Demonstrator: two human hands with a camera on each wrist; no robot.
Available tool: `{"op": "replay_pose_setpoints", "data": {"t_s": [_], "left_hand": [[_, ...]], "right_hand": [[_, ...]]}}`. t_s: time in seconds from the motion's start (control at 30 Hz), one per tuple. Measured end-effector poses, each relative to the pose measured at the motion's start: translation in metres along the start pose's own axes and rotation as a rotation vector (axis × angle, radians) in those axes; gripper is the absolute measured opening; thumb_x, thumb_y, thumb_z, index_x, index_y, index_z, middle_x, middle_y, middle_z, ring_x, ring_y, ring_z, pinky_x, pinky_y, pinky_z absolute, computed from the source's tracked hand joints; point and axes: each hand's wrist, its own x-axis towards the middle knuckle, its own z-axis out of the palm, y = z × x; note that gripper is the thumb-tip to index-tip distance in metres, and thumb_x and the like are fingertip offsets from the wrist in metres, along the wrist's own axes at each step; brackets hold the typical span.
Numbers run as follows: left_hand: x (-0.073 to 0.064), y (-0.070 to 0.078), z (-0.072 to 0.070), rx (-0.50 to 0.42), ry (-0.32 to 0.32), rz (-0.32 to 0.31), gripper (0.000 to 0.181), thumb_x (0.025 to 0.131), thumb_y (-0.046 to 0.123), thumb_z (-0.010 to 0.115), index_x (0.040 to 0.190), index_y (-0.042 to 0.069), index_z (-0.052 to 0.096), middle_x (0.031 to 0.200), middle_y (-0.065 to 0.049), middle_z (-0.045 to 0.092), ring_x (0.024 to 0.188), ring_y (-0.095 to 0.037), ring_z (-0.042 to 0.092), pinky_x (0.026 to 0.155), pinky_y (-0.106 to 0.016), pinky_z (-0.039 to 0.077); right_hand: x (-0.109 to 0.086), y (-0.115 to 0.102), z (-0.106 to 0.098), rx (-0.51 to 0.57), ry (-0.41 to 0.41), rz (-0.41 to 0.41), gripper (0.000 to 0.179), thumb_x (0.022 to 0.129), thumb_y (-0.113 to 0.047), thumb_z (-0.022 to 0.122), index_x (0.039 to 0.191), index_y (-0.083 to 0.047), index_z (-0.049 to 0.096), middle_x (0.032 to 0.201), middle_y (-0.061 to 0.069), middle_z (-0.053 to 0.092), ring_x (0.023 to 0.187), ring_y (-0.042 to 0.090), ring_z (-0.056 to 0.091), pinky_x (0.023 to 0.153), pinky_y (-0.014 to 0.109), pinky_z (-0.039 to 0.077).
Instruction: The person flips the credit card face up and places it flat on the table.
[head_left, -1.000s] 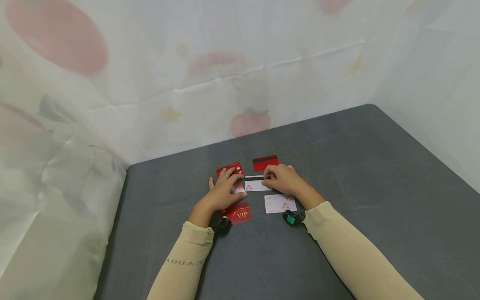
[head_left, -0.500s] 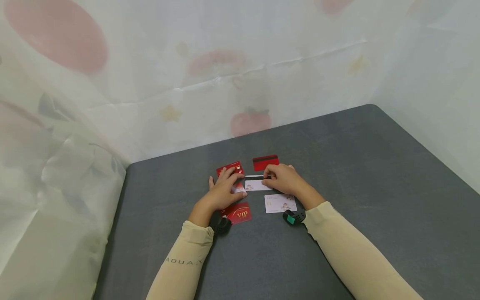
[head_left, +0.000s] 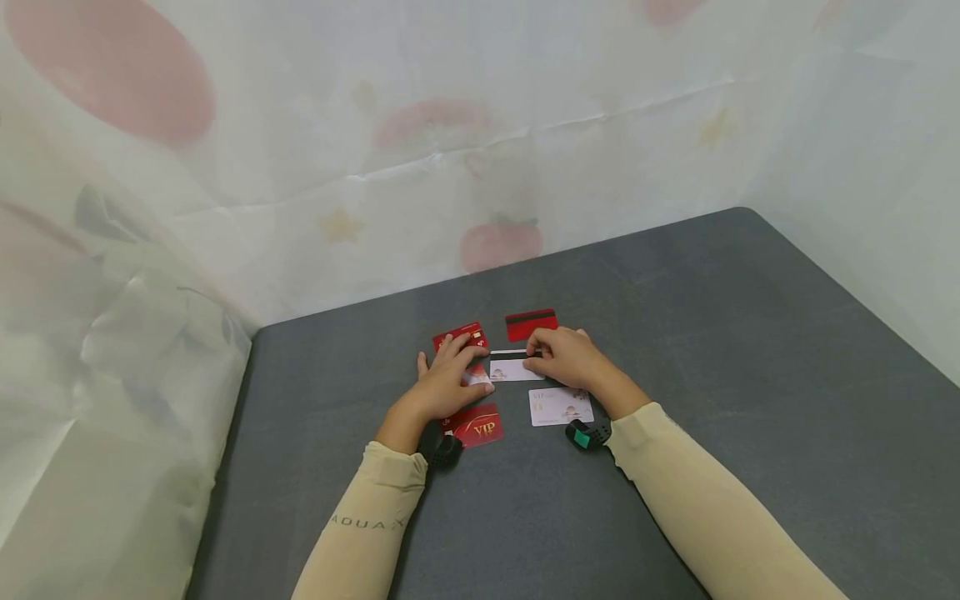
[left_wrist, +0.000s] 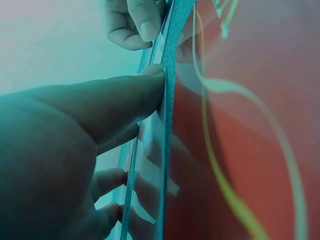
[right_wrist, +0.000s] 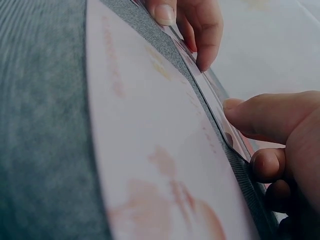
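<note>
In the head view my left hand [head_left: 444, 386] lies with spread fingers over a red-and-white card [head_left: 477, 376], its thumb tip at that card's lower right corner. Its longer fingertips reach the lower part of a red card [head_left: 459, 333] with a chip. My right hand [head_left: 567, 360], fingers bent, holds the right end of a white card [head_left: 512, 371] with a black stripe, flat on the table. In the right wrist view its thumb [right_wrist: 275, 115] touches that card's face; the index fingertip is hidden.
A red VIP card [head_left: 480, 427] lies below my left hand, partly under the wrist. A white VIP card [head_left: 558, 407] is below my right hand. Behind lies a red striped card [head_left: 529, 326]. The dark table [head_left: 697, 350] meets a printed white sheet [head_left: 600, 167].
</note>
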Motion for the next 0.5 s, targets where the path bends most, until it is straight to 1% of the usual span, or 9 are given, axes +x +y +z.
{"op": "replay_pose_setpoints", "data": {"t_s": [0.23,0.5], "left_hand": [[0.0002,0.0,-0.0001,0.009,-0.005,-0.004,0.062,0.088,0.05,0.068,0.143,0.031,0.046,0.163,0.0,0.019,0.153,-0.03,0.003,0.111,-0.072,-0.006],[-0.0001,0.0011,-0.0009,0.006,-0.003,0.005,0.062,0.089,0.048,0.068,0.143,0.029,0.047,0.163,-0.002,0.02,0.153,-0.032,0.004,0.11,-0.074,-0.005]], "right_hand": [[0.0006,-0.0001,-0.0003,-0.003,-0.001,-0.004,0.016,0.091,-0.038,0.069,0.094,-0.023,0.063,0.065,-0.004,0.052,0.061,0.012,0.047,0.077,0.038,0.028],[0.0012,0.0008,0.0001,-0.002,-0.005,0.003,0.016,0.091,-0.038,0.069,0.094,-0.023,0.064,0.065,-0.004,0.052,0.061,0.012,0.048,0.077,0.037,0.027]]}}
